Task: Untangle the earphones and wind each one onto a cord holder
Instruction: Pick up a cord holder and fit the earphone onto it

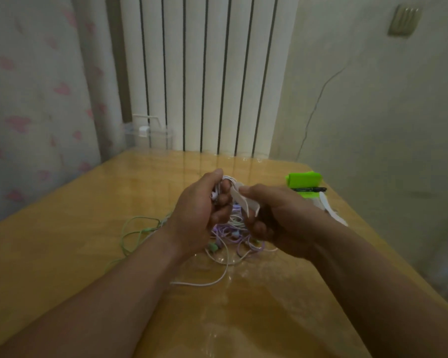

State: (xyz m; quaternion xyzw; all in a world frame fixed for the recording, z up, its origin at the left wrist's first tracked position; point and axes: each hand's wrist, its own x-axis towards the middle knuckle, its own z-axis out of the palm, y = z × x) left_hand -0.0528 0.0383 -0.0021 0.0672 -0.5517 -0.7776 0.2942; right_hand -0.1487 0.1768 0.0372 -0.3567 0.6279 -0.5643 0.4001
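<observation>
1. Tabletop (62, 241) of glossy yellow wood fills the lower view, with a white ribbed radiator (207, 73) standing behind its far edge.
2. Both forearms reach in from the bottom, and the two hands are raised close together above the middle of the table.
3. The left hand (199, 215) curls its fingers and thumb round the white earphone (229, 180). The buds show against the palm, and the cord loops over the top toward the other hand.
4. The right hand (279, 218) pinches a white cord holder (243, 200), a flat strip, between thumb and fingers. Its upper end meets the white loops.
5. A tangle (233, 233) of purple, green and white earphones lies on the table directly below the hands. One white strand trails toward the viewer, and a green cord loop (137, 228) spreads to the left.
6. A green box (304, 178) sits near the table's right edge.
7. A second white holder (331, 210) lies just beside the box, partly hidden by the right wrist.
8. A black pen (308, 189) rests across the box.
</observation>
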